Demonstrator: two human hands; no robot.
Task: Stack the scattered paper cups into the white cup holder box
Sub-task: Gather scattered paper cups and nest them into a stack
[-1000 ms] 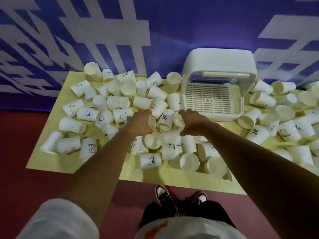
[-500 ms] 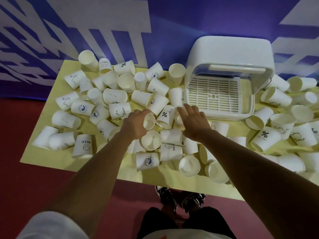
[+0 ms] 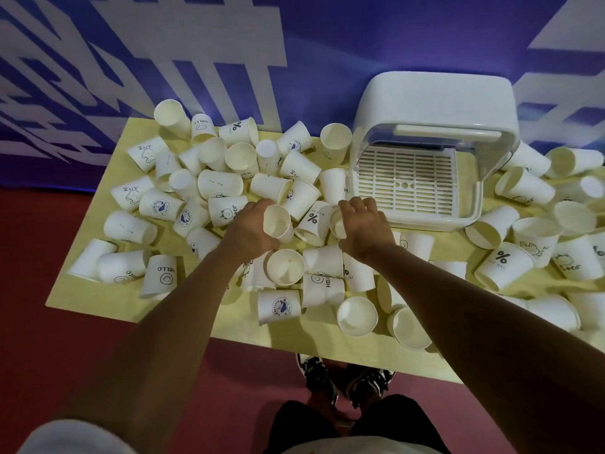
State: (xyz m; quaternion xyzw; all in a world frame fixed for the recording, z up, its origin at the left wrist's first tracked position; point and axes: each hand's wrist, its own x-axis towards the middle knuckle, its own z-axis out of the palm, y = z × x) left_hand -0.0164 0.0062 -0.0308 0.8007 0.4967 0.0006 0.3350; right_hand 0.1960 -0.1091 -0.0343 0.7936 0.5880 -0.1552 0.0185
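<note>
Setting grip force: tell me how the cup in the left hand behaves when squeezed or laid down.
The cup in the left hand looks empty, so probably light. Its thin open rim likely dents when squeezed. Tapered, it would probably roll in a curve.

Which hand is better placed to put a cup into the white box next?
Probably the right. The right hand grips a cup just beside the open front of the white box; the left hand, holding another cup, is farther to the left.

We face a blue wall (image 3: 327, 44) above a red floor (image 3: 42, 257).
Bold white shapes (image 3: 209, 31) cross the wall; we look down on a pale yellow counter (image 3: 95, 298) before it.
</note>
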